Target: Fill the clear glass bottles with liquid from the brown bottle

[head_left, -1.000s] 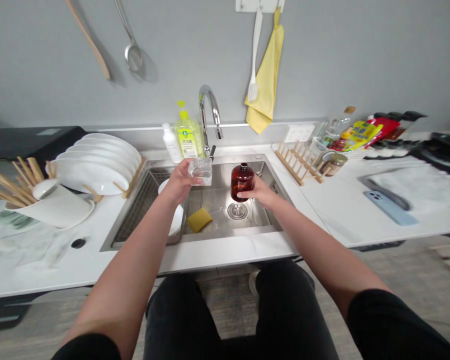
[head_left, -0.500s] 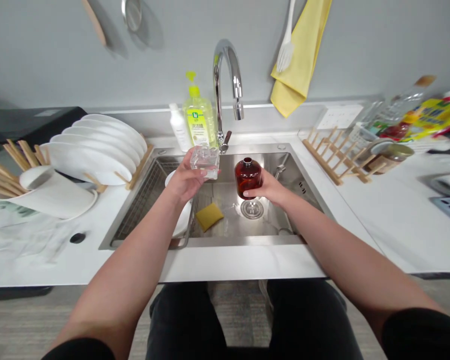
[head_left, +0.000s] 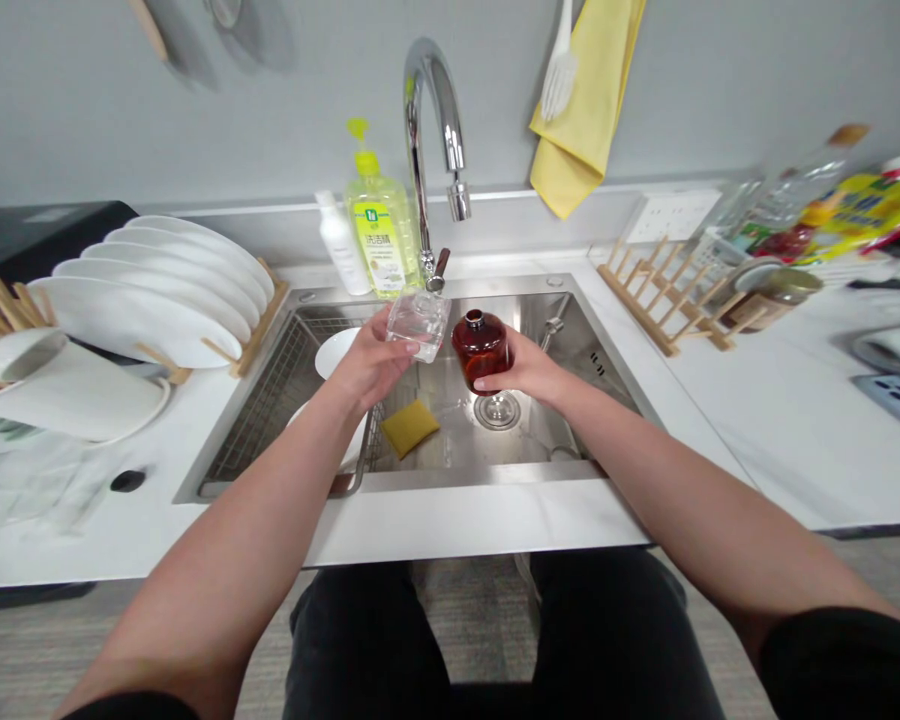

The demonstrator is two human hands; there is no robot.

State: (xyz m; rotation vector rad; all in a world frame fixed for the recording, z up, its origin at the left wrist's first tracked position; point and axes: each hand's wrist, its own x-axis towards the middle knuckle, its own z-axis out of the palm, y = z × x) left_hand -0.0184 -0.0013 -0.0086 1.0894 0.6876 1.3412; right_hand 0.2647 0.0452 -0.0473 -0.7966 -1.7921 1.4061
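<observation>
An amber bottle (head_left: 480,350) is held above the sink (head_left: 487,473), clamped in the grip of the right hand (head_left: 531,368); a clear container (head_left: 420,318) is pinched in the left hand (head_left: 373,362). Both look stiff and probably fragile (slippery, too, if wetted); the bottle is best grasped round its body. The sink is set into a white counter (head_left: 487,525), backed by a grey wall (head_left: 322,90).

narrow gap between clear container (head_left: 420,322) and bottle (head_left: 478,352), faucet (head_left: 415,150) behind
</observation>
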